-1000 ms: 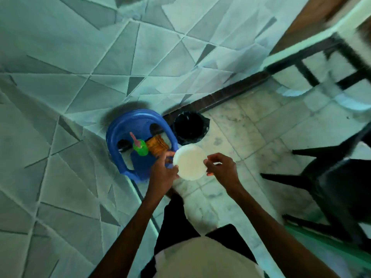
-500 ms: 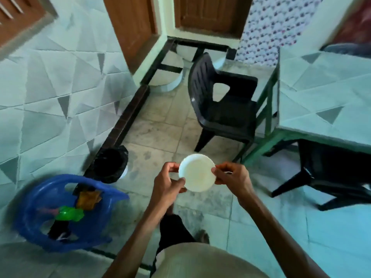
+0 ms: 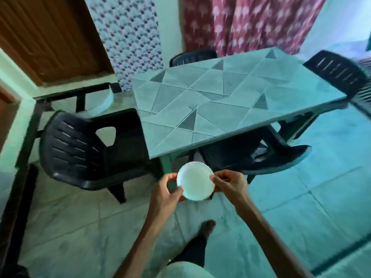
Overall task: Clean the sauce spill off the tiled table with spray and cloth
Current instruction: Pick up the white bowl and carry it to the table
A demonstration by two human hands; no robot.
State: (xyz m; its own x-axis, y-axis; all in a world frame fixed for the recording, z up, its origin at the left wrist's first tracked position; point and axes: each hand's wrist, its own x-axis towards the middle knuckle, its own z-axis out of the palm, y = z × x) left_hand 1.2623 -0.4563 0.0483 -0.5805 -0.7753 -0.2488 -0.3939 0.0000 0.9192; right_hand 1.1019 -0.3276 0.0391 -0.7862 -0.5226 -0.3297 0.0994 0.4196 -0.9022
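I hold a small white plate (image 3: 195, 181) level in front of me, above the floor. My left hand (image 3: 167, 192) grips its left rim and my right hand (image 3: 228, 184) pinches its right rim. The tiled table (image 3: 230, 101), grey with a pattern of triangles, stands ahead, its near corner just beyond the plate. I see no sauce on its top from here. No spray bottle or cloth is in view.
A black plastic chair (image 3: 86, 149) stands left of the table, another (image 3: 259, 153) is tucked under its near side, and two more stand at the far end (image 3: 192, 56) and right (image 3: 337, 72). A wooden door (image 3: 50, 37) and patterned curtains (image 3: 241, 23) lie behind.
My view has swung from the blue basket and black bin by the tiled wall round to the table. Both hands have kept hold of the plate throughout.
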